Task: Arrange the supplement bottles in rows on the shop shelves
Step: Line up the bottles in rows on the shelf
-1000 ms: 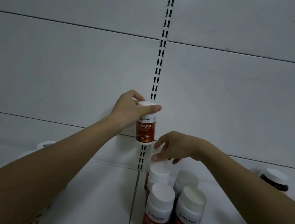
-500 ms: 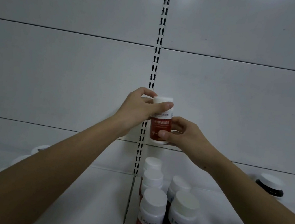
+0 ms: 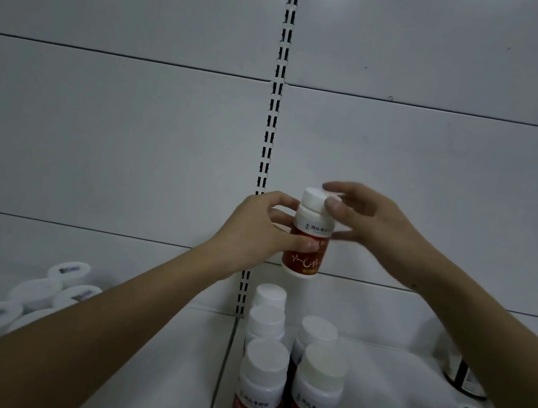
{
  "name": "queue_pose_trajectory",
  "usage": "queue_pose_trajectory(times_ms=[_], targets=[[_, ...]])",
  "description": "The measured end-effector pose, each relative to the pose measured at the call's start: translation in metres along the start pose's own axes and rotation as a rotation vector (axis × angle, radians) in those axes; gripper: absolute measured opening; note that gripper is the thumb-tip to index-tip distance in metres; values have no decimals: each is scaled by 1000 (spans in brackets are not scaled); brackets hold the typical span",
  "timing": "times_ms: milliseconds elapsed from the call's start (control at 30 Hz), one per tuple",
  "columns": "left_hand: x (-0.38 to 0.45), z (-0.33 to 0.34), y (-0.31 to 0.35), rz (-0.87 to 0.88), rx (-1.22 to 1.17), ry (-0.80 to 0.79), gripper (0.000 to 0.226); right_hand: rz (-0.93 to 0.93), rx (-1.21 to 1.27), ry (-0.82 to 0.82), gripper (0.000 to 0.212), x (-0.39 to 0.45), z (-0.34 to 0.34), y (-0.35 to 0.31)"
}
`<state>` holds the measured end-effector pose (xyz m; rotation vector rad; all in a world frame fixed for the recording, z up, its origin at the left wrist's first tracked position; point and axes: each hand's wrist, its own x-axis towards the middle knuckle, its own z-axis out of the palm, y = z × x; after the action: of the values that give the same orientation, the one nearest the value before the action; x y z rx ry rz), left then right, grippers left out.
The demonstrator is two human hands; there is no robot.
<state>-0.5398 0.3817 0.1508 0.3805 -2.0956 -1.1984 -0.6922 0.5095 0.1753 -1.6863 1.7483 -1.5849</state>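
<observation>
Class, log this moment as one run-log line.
left hand: grips red-label bottle | right hand: pinches its cap | bottle: held above five shelved bottles | placement: not yet done

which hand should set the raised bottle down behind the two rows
Right, probably. The right hand pinches the bottle at its cap, above the shorter right row; the left hand grips its body from the side.

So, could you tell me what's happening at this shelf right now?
A person is stocking supplement bottles. Both hands hold one red-labelled, white-capped bottle in the air in front of the back panel: the left hand grips its body and the right hand holds it at the cap. Below it, five matching bottles stand in two short rows on the shelf, three in one and two in the other, beside the slotted upright.
</observation>
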Motion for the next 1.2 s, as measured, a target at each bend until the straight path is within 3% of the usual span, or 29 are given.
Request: queue_pose_trajectory(times_ms=[200,367,467,567,767,900,1000,1200], targets=[[-2,12,5,-18,18,4,57,-68,-211,58,18,6,-9,-13],[-6,10,0,-33,-21,-14,51,-54,-147,112,17,4,-12,-3],[-12,1,-21,-12,-13,139,34,-19,-125,176,19,-1,-19,8],[-26,-4,-60,-66,83,246,16,50,-257,141,26,-9,-20,24],[-53,9,-142,-330,496,79,25,194,-307,22,20,-22,1,56],[-60,19,-164,-275,942,-128,32,237,-295,-59,11,-27,16,67],[-60,23,-172,-276,1011,-224,36,274,-291,-88,18,-29,22,67],[-57,22,-182,-261,992,-187,42,370,-305,-201,18,-39,28,65]])
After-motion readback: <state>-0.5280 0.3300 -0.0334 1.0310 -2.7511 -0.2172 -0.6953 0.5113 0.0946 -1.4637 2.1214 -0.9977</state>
